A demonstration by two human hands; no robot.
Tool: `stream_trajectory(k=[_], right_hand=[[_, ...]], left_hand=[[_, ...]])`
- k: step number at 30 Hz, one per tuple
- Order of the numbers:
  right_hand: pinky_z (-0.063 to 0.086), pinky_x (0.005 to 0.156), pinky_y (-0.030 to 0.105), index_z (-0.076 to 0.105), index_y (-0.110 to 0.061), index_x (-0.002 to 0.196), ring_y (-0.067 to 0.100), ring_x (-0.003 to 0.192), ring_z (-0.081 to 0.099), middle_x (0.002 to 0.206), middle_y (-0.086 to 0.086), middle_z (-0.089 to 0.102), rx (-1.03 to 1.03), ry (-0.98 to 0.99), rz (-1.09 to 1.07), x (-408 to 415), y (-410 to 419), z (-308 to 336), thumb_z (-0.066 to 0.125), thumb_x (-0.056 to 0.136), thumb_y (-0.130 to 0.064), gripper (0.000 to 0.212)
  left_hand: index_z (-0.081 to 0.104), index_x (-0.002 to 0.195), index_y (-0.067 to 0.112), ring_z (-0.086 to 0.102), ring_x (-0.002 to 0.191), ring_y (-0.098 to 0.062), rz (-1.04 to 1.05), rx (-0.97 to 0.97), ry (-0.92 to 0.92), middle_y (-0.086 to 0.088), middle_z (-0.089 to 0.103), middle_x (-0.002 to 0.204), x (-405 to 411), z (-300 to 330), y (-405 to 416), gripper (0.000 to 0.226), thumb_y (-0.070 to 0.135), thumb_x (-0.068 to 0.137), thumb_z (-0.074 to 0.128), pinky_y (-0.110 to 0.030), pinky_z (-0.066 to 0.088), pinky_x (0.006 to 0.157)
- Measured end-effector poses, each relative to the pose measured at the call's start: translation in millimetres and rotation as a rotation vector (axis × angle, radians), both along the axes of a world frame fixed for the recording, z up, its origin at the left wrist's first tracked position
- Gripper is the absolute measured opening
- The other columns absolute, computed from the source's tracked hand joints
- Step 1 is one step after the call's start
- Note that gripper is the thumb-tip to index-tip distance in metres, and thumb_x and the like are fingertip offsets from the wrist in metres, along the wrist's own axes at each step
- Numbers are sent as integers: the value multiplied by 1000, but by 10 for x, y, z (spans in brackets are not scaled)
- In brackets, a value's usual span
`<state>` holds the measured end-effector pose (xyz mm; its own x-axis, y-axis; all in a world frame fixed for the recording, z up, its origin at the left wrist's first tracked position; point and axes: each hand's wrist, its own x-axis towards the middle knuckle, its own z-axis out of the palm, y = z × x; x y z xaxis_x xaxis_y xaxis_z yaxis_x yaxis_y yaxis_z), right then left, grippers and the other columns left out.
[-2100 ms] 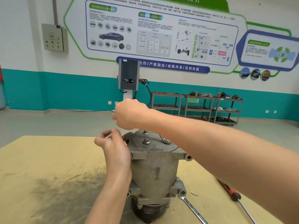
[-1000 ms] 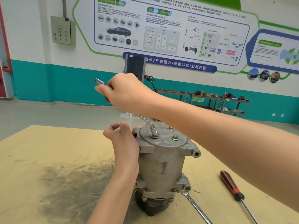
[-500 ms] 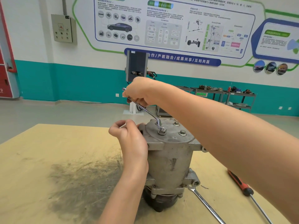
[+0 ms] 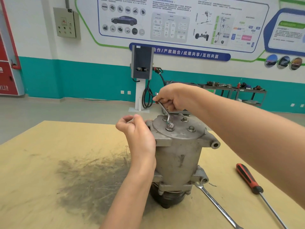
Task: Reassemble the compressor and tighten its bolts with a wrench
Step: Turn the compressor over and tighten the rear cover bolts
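The grey, scuffed compressor (image 4: 179, 156) is stood upright on the table (image 4: 49, 162), pulley end down. Below the right hand (image 4: 175, 97), clenched around the wrench (image 4: 165, 111), a top bolt (image 4: 169, 128) is engaged. The housing is steadied by the left hand (image 4: 138, 134), something small pinched in its fingers.

Probably an automotive training workshop: car-diagram wall posters (image 4: 173, 22), parts racks (image 4: 231, 91).

The right hand (image 4: 175, 98) reaches in from the right edge, forearm stretched across, fingers curled round the shank of a small offset wrench (image 4: 165, 114). The left hand (image 4: 138, 134) comes up from below, wrist straight, palm laid against the compressor's (image 4: 178, 154) upper left flank, its thumb and forefinger pinched together above.
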<state>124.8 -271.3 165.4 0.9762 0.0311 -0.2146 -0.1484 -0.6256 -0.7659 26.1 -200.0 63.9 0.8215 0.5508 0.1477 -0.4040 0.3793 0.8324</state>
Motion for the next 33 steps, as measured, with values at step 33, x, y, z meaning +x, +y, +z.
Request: stream_trajectory(k=[33], right_hand=[[27,56,26,59,-15,81,10,54,37,54,-6,47,591,-446,-252,-618,-1083,-516,61,95,-16,14]], left_hand=[[31,88,27,42,40,11,-21,11,4,3,43,81,-41,20,3,23,9,101,35,-7,33,40]])
